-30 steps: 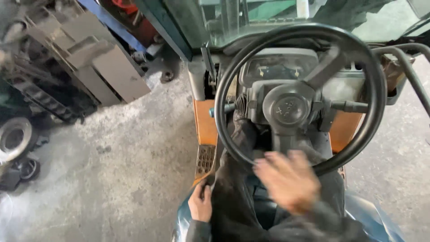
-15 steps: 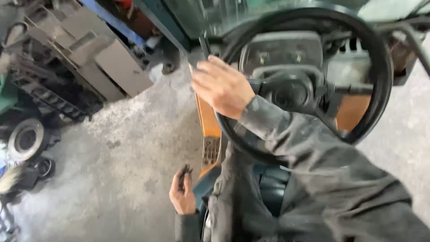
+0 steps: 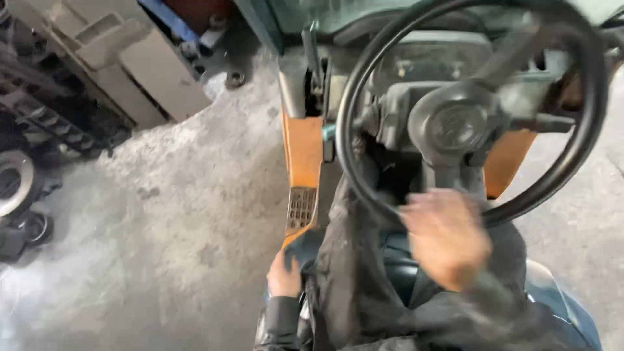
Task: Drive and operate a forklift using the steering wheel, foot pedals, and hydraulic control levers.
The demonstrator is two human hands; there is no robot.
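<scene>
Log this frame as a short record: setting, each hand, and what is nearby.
setting: seated in a vehicle cab, looking down at the steering wheel
right hand: blurred, at the wheel's lower rim; grip unclear
left hand: low at the seat's left edge, by the orange panel
floor: grey concrete
nearby: machine parts and a small wheel

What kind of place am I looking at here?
Probably a workshop or industrial yard, seen from the driver's seat of a forklift-like vehicle: a black steering wheel fills the view, the concrete floor is bare and stained, and grey machine parts and a wheel lie alongside.
</scene>
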